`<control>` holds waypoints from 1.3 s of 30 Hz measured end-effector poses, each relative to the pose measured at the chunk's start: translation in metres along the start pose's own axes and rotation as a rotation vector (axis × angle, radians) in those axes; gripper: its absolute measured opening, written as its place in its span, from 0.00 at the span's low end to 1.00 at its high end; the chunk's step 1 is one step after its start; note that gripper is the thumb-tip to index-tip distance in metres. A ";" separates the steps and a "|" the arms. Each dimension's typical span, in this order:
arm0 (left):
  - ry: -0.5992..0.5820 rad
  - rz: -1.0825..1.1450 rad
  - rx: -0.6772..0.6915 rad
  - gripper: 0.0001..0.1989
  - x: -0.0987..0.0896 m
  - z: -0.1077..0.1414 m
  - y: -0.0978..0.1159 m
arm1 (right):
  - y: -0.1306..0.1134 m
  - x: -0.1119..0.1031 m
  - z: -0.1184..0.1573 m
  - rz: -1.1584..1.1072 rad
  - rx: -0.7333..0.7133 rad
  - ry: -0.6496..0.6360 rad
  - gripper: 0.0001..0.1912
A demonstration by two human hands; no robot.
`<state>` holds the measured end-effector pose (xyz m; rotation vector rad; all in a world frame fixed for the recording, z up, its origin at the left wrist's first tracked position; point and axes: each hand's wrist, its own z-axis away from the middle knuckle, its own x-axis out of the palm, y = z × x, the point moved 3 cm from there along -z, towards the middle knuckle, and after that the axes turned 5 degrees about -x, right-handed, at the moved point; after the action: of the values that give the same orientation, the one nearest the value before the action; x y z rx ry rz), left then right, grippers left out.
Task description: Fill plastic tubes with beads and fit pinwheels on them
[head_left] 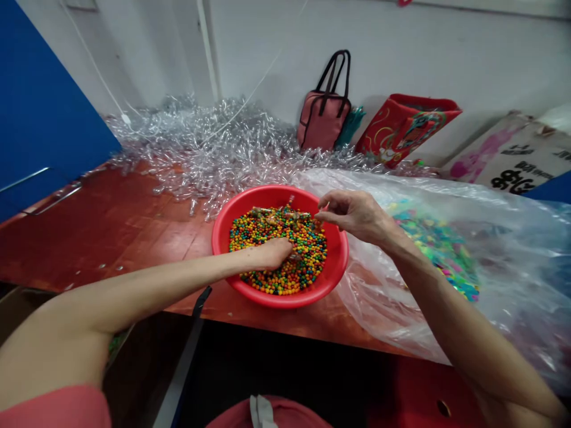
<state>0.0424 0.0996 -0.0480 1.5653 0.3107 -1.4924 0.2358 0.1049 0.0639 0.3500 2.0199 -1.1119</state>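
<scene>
Our left hand (272,254), fingers buried, sits in multicoloured beads (307,249) filling a round red plastic basin (334,267) on a red wooden tabletop (111,238); our right hand (354,217) pinches above, silvery clear plastic scraps (200,151) heaped upper centre.

A craft workshop, with clear plastic pieces (200,157) heaped on a red workbench (111,238) beside a basin (335,264) of beads (307,252).

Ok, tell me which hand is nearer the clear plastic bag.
Right. The right hand hangs over the red basin's rim, beside the clear plastic bag; the left hand is farther off, down in the coloured balls in the basin.
</scene>
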 end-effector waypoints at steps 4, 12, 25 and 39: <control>-0.147 0.109 -0.058 0.06 0.002 -0.008 0.004 | 0.004 0.003 0.011 0.110 -0.050 -0.084 0.05; -0.004 1.033 -0.434 0.22 -0.045 0.056 -0.051 | -0.014 0.112 0.008 0.551 -0.115 -0.699 0.13; 0.109 0.999 -0.299 0.18 -0.056 0.062 -0.063 | -0.029 0.096 -0.002 -0.299 -0.166 -0.540 0.08; -0.184 0.520 -0.083 0.03 -0.008 -0.024 -0.003 | 0.025 0.041 0.020 -0.728 0.159 -0.087 0.18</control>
<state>0.0537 0.1223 -0.0460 1.3026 -0.1346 -1.1817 0.2336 0.0983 0.0125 -0.3912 2.0294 -1.6902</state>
